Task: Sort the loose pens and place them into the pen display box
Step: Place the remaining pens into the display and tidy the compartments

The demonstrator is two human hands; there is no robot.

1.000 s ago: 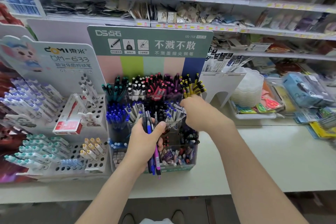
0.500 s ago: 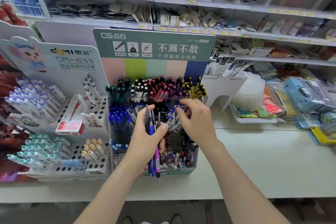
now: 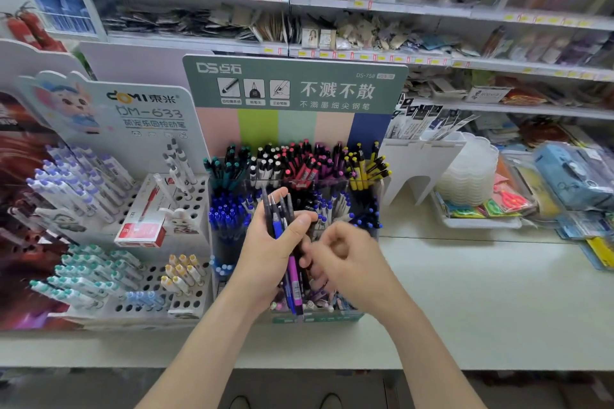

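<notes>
While left hand (image 3: 265, 257) grips pen bundle (image 3: 276, 224), fanned for sorting before display box (image 3: 319, 317), right hand (image 3: 349, 259) curls alongside; blurred, contents indiscernible.

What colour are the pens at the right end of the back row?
Those pens are yellow and black; the head view shows them.

left grip (image 3: 269, 254) clasping pens (image 3: 277, 228), right grip (image 3: 349, 256) curled, blurred, alongside
</notes>
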